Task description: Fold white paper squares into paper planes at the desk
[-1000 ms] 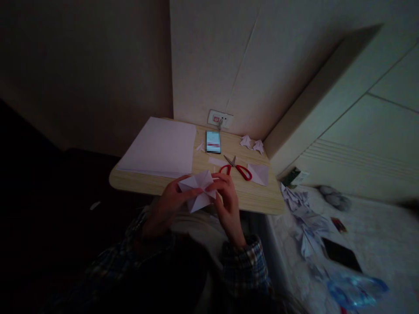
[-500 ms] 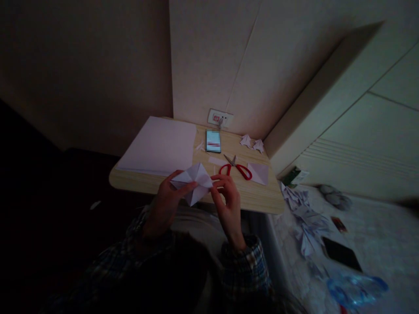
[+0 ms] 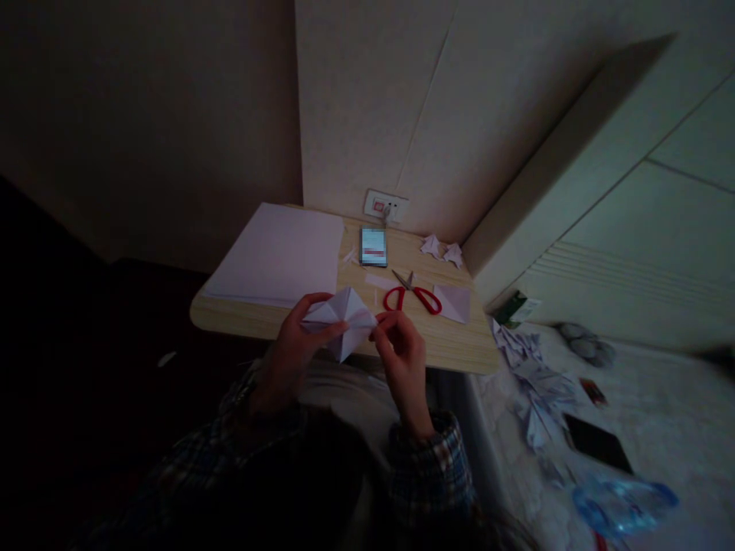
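Observation:
A partly folded white paper piece (image 3: 341, 321) hangs just above the near edge of a small wooden table (image 3: 453, 344). My left hand (image 3: 290, 352) grips its left side, thumb on top. My right hand (image 3: 403, 356) pinches its right corner with closed fingers. Both forearms wear plaid sleeves. The light is dim.
On the table lie a stack of white sheets (image 3: 281, 256), a lit phone (image 3: 373, 246), red-handled scissors (image 3: 414, 295), a folded paper triangle (image 3: 453, 302) and two small folded paper figures (image 3: 441, 249). A wall socket (image 3: 386, 207) sits behind. The bed at right holds crumpled papers (image 3: 531, 383), a dark phone (image 3: 597, 444) and a plastic bottle (image 3: 623, 505).
The paper piece has turned and shifted slightly between my hands. My right hand slid from on top of the paper to pinching its right corner.

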Motion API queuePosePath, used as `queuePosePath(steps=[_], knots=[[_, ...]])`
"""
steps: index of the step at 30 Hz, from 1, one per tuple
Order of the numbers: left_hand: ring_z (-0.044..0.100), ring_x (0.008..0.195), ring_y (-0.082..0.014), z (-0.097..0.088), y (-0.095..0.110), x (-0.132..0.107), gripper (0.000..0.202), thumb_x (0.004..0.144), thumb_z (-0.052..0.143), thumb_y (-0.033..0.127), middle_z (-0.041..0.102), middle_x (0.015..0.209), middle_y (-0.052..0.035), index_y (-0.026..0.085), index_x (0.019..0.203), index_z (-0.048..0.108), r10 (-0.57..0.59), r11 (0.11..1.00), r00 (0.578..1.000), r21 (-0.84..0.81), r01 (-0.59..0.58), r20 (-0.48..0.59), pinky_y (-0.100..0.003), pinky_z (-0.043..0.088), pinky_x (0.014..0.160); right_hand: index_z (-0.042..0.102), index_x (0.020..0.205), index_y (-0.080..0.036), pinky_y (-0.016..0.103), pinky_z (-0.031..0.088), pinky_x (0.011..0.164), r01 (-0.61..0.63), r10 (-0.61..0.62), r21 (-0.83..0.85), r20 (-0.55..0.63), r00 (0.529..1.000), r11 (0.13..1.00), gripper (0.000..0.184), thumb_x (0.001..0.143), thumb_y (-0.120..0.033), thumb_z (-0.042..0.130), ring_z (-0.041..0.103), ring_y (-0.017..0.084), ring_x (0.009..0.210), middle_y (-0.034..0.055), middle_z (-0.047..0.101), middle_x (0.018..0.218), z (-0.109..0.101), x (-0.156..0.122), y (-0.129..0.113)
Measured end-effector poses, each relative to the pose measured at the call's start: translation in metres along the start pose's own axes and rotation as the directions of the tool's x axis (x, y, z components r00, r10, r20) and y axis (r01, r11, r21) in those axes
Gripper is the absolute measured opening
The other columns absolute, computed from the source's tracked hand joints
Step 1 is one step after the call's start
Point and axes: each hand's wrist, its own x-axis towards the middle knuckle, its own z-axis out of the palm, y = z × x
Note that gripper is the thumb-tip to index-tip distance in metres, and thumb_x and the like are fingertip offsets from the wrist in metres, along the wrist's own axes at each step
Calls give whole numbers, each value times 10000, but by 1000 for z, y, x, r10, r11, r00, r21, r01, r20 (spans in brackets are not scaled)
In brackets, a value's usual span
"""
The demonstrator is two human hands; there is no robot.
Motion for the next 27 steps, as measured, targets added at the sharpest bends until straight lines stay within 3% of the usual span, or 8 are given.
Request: queuePosePath(steps=[5,10,15,19,27], knots=[[665,680,-195,-10,4,4,517,497,827,232,703,812,6,218,976,633,32,979,996,198,-48,80,-228,485,562,498,706,-209,264,436,662,32,-30,-81,30,999,996,116,802,-153,532,524,147,731,-4,539,752,-4,0,3],[664,631,-207,-19,12,8,488,462,837,227,706,696,9,200,906,635,-64,973,975,232,13,213,-243,481,548,486,692,-211,280,421,682,112,-96,-205,87,992,972,145,791,-106,504,523,157,749,1,541,760,-6,1,1],[653,624,-194,-20,15,6,423,451,835,214,709,687,-6,170,824,642,-102,962,966,271,35,236,-252,484,571,487,695,-211,270,409,656,166,-135,-270,131,982,948,154,806,-106,498,509,149,714,-7,532,735,-7,2,-1],[646,625,-192,-18,11,7,308,499,821,249,702,685,-15,157,745,660,-72,964,961,267,-3,269,-263,486,586,510,717,-207,266,412,640,180,-147,-262,140,979,948,140,833,-128,512,511,142,691,-9,539,721,-7,0,-3],[637,618,-167,-12,12,4,323,512,808,275,698,678,11,161,756,629,-104,975,962,216,48,254,-256,503,607,560,861,-208,253,460,667,135,-129,-129,56,990,982,10,864,-199,562,556,130,749,4,589,826,-3,-5,-10]])
